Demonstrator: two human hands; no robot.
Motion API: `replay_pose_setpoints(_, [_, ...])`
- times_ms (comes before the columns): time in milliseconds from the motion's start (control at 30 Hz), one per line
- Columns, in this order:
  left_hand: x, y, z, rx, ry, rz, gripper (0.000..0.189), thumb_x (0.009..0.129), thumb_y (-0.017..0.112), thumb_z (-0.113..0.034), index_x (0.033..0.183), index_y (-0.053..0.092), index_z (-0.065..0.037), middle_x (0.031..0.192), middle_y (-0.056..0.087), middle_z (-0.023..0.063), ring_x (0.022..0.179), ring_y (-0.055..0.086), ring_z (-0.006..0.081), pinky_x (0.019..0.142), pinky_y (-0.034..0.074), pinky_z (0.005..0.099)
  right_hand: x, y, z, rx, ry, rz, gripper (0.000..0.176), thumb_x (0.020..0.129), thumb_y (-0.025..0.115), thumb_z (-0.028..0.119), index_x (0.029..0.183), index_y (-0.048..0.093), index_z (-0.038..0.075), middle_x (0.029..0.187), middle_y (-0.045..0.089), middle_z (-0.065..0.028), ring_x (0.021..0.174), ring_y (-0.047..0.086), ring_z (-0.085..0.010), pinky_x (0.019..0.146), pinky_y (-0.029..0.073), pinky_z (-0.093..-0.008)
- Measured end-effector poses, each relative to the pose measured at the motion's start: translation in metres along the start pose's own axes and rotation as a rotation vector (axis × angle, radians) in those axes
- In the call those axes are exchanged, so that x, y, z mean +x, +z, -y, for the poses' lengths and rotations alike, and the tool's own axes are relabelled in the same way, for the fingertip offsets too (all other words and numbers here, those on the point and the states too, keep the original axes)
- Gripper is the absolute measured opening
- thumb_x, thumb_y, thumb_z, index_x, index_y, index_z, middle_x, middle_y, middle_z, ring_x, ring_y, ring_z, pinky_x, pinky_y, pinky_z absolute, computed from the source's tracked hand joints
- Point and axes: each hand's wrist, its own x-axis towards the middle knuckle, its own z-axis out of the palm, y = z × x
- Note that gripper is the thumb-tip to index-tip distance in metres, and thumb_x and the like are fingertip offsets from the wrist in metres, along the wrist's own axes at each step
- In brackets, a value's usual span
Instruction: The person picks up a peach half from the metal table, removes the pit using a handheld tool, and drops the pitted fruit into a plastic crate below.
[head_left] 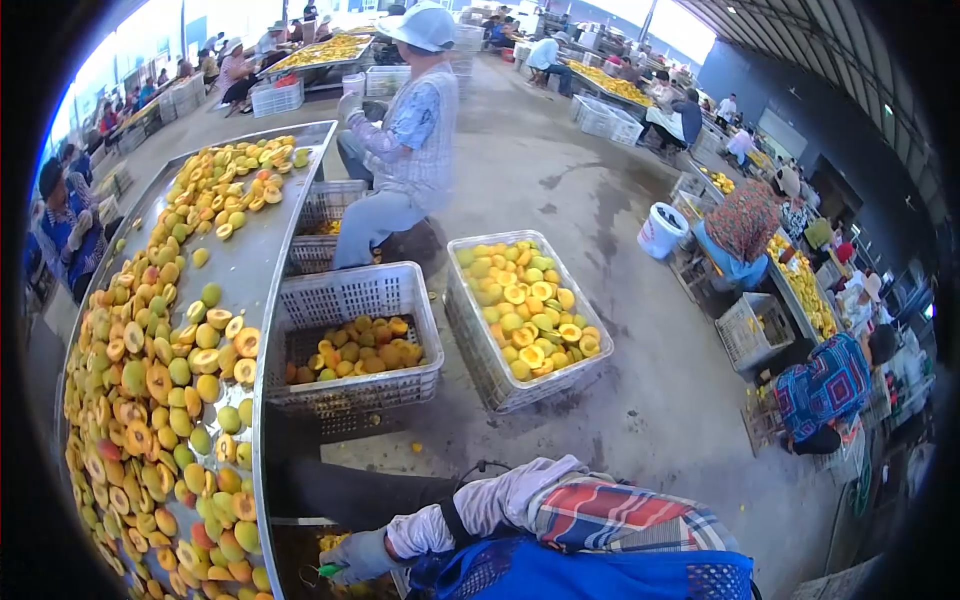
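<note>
blue apron (600, 574), right hand (358, 557) grasping green object (328, 570), fruit (150, 380) on metal table (237, 268), concrete-floored hall (660, 420)

Grey floor (560, 200), dark stains; blue-grey wall (745, 85) at right under ribbed roof (800, 35); bright daylight (685, 28) at far end.

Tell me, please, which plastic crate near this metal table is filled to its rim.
The right-hand pale plastic crate, standing mid-floor: yellow fruit reaches its rim, while the grey crate to its left is partly filled.
</note>
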Motion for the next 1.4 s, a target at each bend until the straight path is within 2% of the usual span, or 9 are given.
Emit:
replay_pose_setpoints(267, [-0.018,0.017,-0.021,-0.107,-0.038,0.031,0.055,0.098,0.051,-0.048,0.126,0.055,0.0,0.118,0.061,0.015,0.106,0.061,0.0264,0.093,0.05,0.0389,-0.019,-0.015,0.066,0.004,-0.006,0.093,0.05,0.094,0.054,0.052,0.128,0.056,0.015,0.115,0.066,-0.0157,0.105,0.064,-0.027,0.093,0.046,-0.0435])
replay_pose_setpoints(533, [-0.035,0.019,-0.026,-0.251,-0.105,0.02,0.052,0.1,0.049,-0.046,0.125,0.056,-0.001,0.116,0.062,0.0132,0.105,0.061,0.0249,0.093,0.05,0.038,-0.011,0.011,0.046,-0.248,-0.084,0.074,0.039,0.099,0.048,0.039,0.124,0.057,0.01,0.111,0.064,-0.0166,0.104,0.062,-0.0324,0.085,0.047,-0.0429])
replay_pose_setpoints(633, [-0.041,0.015,-0.025,-0.332,-0.135,0.009,0.05,0.1,0.048,-0.045,0.124,0.056,-0.002,0.116,0.062,0.0125,0.104,0.061,0.0243,0.093,0.05,0.0376,0.023,0.045,-0.019,-0.958,-0.633,-0.068,0.035,0.1,0.045,0.031,0.124,0.054,0.006,0.115,0.061,-0.0174,0.106,0.061,-0.031,0.086,0.047,-0.0418])
replay_pose_setpoints(733, [-0.049,0.007,-0.022,-0.426,-0.171,-0.013,0.049,0.101,0.048,-0.045,0.124,0.056,-0.002,0.115,0.062,0.0118,0.104,0.061,0.0237,0.092,0.05,0.0373,0.032,0.059,-0.028,-0.313,-0.449,-0.029,0.035,0.1,0.044,0.026,0.126,0.051,0.004,0.122,0.057,-0.0175,0.108,0.06,-0.0318,0.089,0.047,-0.0413])
replay_pose_setpoints(833, [-0.057,-0.005,-0.017,-0.533,-0.201,-0.051,0.048,0.101,0.047,-0.044,0.123,0.057,-0.003,0.114,0.063,0.0112,0.104,0.061,0.0231,0.092,0.05,0.0369,0.023,0.059,-0.015,-0.951,-0.529,-0.068,0.039,0.1,0.044,0.03,0.13,0.048,0.006,0.125,0.057,-0.0162,0.108,0.06,-0.0358,0.094,0.045,-0.0406])
replay_pose_setpoints(933, [-0.069,-0.024,-0.001,-0.636,-0.236,-0.118,0.047,0.102,0.046,-0.043,0.123,0.057,-0.003,0.114,0.063,0.0105,0.104,0.061,0.0226,0.092,0.05,0.0366,0.009,0.028,0.041,-0.175,-0.088,0.263,0.052,0.1,0.046,0.044,0.141,0.041,0.013,0.136,0.052,-0.0164,0.115,0.056,-0.0372,0.099,0.043,-0.041])
replay_pose_setpoints(967, [-0.074,-0.032,0.005,-0.667,-0.243,-0.144,0.046,0.102,0.046,-0.043,0.123,0.057,-0.003,0.113,0.063,0.0103,0.103,0.061,0.0224,0.092,0.05,0.0365,0.028,0.068,-0.001,0.008,-0.097,0.01,0.039,0.091,0.06,0.035,0.116,0.051,0.007,0.091,0.064,-0.018,0.089,0.065,-0.0361,0.075,0.051,-0.0451])
replay_pose_setpoints(1200, [-0.157,-0.1,0.046,-0.79,-0.181,-0.383,0.044,0.103,0.044,-0.041,0.122,0.058,-0.004,0.112,0.064,0.0087,0.103,0.061,0.021,0.092,0.05,0.0356,0.02,0.071,0.007,-0.532,-0.722,0.009,0.02,0.091,0.051,0.018,0.106,0.062,0.011,0.092,0.064,-0.015,0.08,0.067,-0.0299,0.063,0.055,-0.0414])
replay_pose_setpoints(1400, [-0.142,-0.098,0.01,-1.069,-0.276,-0.456,0.044,0.104,0.044,-0.038,0.125,0.055,-0.002,0.112,0.063,0.0103,0.102,0.062,0.0198,0.09,0.052,0.0337,0.022,0.06,0.022,-0.021,-0.173,0.04,0.037,0.096,0.058,0.039,0.104,0.059,0.003,0.084,0.064,-0.0247,0.082,0.063,-0.045,0.07,0.05,-0.0471])
